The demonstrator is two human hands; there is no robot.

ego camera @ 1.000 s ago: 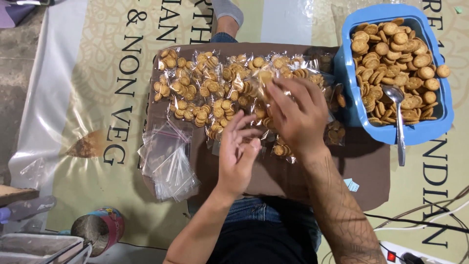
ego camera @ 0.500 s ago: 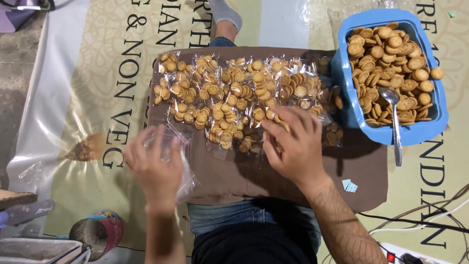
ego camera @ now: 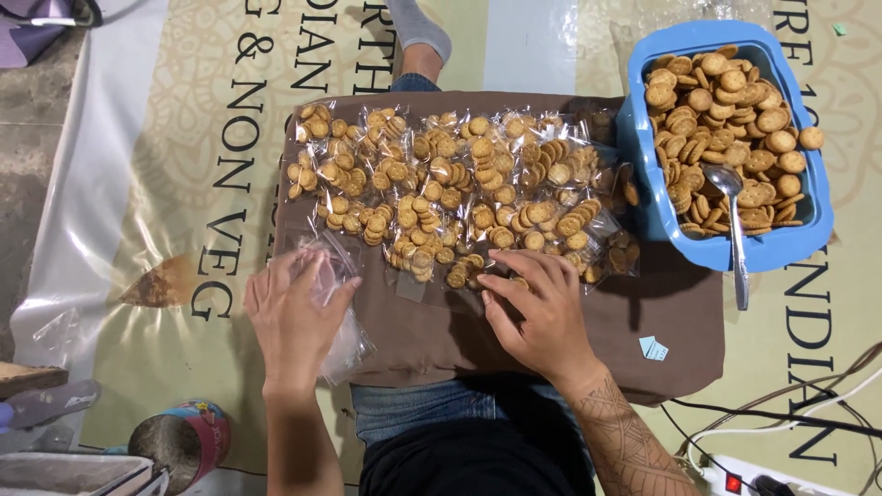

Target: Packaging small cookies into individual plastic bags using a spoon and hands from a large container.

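My left hand lies on a stack of empty clear plastic bags at the left end of a brown board across my lap, fingers pinching a bag. My right hand rests on the board with its fingertips on a filled biscuit packet at the front of the pile. Several clear packets of small round biscuits cover the far half of the board. A blue tub of loose biscuits, with a metal spoon in it, stands at the right.
A printed banner sheet covers the floor. A tin can stands at lower left by a stack of flat things. A power strip and cables lie at lower right. A small blue paper scrap lies on the board.
My left hand left my right hand, swung left to the empty bags and now lies on them. My right hand lowered a packet onto the front of the pile.
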